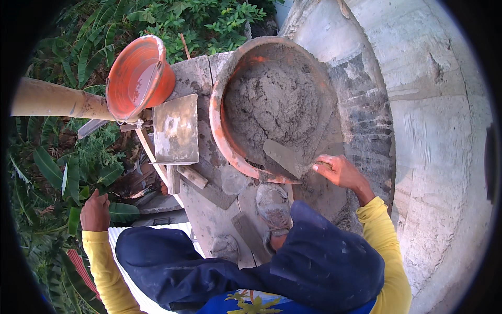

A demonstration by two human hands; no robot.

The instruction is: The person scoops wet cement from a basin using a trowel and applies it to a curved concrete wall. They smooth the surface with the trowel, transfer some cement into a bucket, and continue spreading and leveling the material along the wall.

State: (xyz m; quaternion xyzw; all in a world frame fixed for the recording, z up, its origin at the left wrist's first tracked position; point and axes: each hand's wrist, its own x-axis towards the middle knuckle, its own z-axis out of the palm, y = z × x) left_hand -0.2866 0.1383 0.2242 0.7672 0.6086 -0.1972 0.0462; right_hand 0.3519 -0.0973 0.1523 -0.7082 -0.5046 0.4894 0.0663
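Observation:
My right hand [337,171] grips a trowel [282,156], its cement-coated blade angled over the near edge of a round orange tub [218,133] of wet grey mortar [274,102]. My left hand [95,212] hangs at the lower left beside the foliage, fingers curled; whatever they may hold is hidden. A square, cement-stained board [175,129] lies left of the tub. Behind it an orange bucket [157,83] holds cloudy water.
A weathered plank platform [214,209] carries the tub, scrap wood and my muddy shoe [272,206]. A bamboo pole [57,99] juts in from the left. A curved concrete wall [429,157] rises on the right; dense plants [52,162] fill the left side.

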